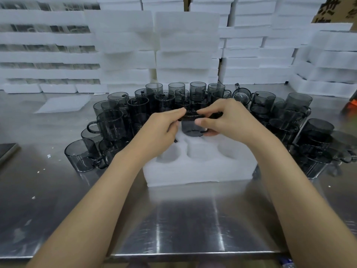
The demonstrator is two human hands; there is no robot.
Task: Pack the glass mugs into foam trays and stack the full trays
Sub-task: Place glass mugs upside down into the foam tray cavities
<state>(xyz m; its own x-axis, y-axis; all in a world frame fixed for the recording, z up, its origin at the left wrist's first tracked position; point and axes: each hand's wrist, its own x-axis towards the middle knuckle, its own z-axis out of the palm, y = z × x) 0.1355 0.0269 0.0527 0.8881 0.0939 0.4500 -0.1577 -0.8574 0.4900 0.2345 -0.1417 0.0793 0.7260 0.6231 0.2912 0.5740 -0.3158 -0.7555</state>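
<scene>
A white foam tray with round pockets lies in front of me on the steel table. Over its far middle pocket stands a smoky grey glass mug, its base touching the foam. My left hand pinches the mug's rim from the left. My right hand grips it from the right, thumb on the near wall and fingers round the rim. The three near pockets show bare foam. Several more grey glass mugs stand stacked in an arc behind and beside the tray.
Tall stacks of white foam trays fill the back; those at the left hold mugs. A loose foam sheet lies at back left. More mugs crowd the right. The table's near edge runs below.
</scene>
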